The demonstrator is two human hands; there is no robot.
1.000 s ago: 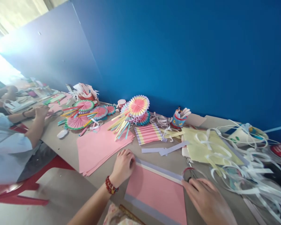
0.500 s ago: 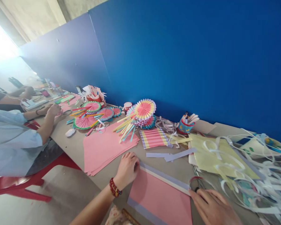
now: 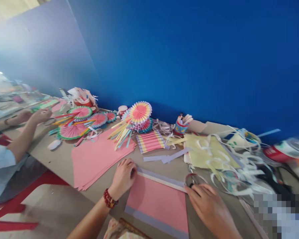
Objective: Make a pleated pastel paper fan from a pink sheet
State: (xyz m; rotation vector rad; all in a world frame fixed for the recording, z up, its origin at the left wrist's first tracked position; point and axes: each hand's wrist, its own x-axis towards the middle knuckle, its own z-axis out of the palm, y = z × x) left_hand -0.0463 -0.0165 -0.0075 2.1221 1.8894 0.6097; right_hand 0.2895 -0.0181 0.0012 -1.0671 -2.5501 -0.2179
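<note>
A pink sheet of paper (image 3: 156, 197) with lilac bands along its far and near edges lies on the table in front of me. A white strip runs along its far side, just inside the lilac. At the far left corner my left hand (image 3: 124, 176), with a red bead bracelet at the wrist, has its fingers curled closed on the edge. My right hand (image 3: 206, 202) pinches the far right corner between thumb and fingers. A pair of scissors (image 3: 190, 179) lies partly hidden just beyond the right hand.
Pink sheets (image 3: 99, 159) are stacked at left, beside folded paper fans (image 3: 141, 113). A pleated striped paper (image 3: 151, 142) and lilac strips (image 3: 164, 158) lie ahead. Yellow paper (image 3: 204, 154), white paper curls (image 3: 249, 172) and a blue pot (image 3: 181, 126) stand right. Another person's hands (image 3: 40, 116) are far left.
The view has turned to the right, so everything sits further left and a red-and-white item appears at right. Both hands remain at the paper's far corners.
</note>
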